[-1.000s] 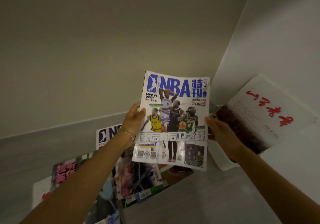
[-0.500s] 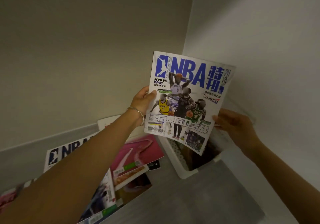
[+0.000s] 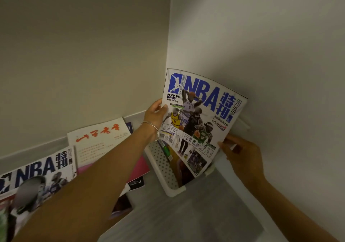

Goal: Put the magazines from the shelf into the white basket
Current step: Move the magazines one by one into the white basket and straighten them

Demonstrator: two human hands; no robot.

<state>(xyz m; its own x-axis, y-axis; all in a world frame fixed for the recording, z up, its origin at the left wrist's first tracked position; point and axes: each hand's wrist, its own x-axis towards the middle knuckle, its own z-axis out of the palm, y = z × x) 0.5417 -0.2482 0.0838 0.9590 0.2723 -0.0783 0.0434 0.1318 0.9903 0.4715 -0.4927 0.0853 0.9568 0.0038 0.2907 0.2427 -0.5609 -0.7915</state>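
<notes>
An NBA magazine with basketball players on its cover stands tilted, its lower end inside the white perforated basket in the shelf's right corner. My left hand grips its left edge, a bracelet on the wrist. My right hand holds its lower right edge beside the side wall. Dark covers of other magazines show inside the basket, mostly hidden.
Left of the basket, magazines lie spread on the grey shelf: a white one with red characters, a second NBA issue, a pink one and darker ones. Back wall and right side wall close in the corner.
Both hands carried the NBA magazine to the right and lowered it, so its bottom end now sits in the basket. The view swung right; the red-character magazine now lies at the left.
</notes>
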